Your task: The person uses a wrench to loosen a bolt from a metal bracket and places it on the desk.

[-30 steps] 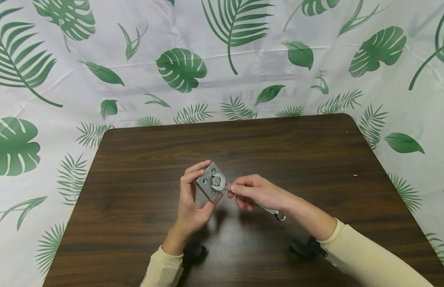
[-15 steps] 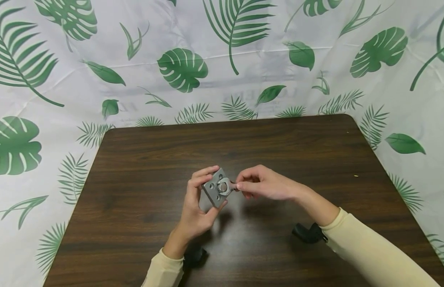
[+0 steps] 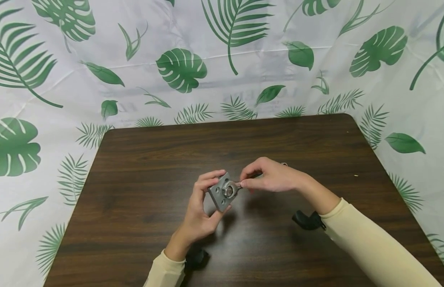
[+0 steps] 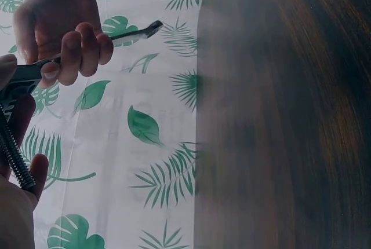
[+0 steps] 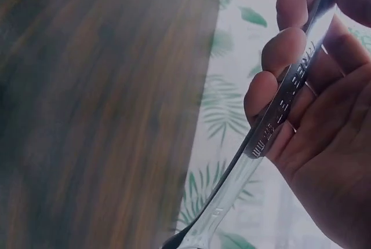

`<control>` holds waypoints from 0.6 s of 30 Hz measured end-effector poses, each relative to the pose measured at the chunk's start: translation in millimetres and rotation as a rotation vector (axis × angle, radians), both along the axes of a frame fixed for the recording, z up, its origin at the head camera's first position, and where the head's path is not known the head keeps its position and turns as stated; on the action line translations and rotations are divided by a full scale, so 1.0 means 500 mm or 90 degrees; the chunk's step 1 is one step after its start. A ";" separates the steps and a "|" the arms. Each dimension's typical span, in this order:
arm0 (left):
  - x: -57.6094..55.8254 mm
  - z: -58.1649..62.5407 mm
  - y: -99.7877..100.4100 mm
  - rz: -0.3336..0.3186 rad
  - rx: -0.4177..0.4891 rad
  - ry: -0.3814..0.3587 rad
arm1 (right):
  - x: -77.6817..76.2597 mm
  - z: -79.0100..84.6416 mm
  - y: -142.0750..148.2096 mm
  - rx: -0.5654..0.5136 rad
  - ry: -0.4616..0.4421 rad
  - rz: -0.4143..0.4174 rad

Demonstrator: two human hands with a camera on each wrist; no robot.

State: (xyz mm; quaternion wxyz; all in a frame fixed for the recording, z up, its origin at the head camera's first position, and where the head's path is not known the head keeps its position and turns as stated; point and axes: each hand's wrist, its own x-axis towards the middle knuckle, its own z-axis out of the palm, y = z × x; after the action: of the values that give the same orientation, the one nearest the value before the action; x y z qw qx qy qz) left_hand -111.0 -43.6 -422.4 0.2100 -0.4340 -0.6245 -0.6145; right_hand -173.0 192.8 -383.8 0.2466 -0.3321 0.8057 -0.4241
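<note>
My left hand point(image 3: 202, 217) holds a square grey metal plate point(image 3: 216, 197) by its edges, fingers at the top and thumb below. The plate has several holes. A hex bolt point(image 3: 228, 191) sits in it, and its threaded shank point(image 4: 16, 159) sticks out on the far side in the left wrist view. A combination wrench point(image 5: 290, 90) has one end around the bolt head. My right hand point(image 3: 273, 176) pinches the wrench near that end, with the fingers curled along the handle in the right wrist view. The wrench's other end shows just above the right wrist.
Both hands are above a dark wood-grain table point(image 3: 153, 159). A white sheet with green leaves point(image 3: 214, 87) hangs behind and beside it. Black devices point(image 3: 308, 220) are at both wrists. A tiny yellowish speck point(image 3: 356, 175) lies on the table at right.
The wrench handle has swung from pointing lower right to upper right, with my right hand rising. My left hand and the plate have shifted a little right and downward.
</note>
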 end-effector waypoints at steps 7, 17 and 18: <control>-0.001 -0.001 0.002 0.000 -0.004 0.006 | -0.004 0.001 0.005 -0.004 0.010 0.005; 0.000 -0.001 -0.003 0.015 -0.001 -0.005 | -0.004 -0.005 0.017 -0.001 -0.004 -0.010; 0.000 -0.001 -0.004 0.017 0.001 -0.005 | -0.003 -0.006 0.020 -0.002 -0.009 -0.014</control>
State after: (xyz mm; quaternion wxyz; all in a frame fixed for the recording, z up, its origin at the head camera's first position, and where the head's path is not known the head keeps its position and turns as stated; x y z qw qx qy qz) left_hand -111.1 -45.6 -423.1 0.2157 -0.4232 -0.6307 -0.6136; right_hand -174.6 202.9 -386.9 0.2472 -0.3204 0.8068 -0.4306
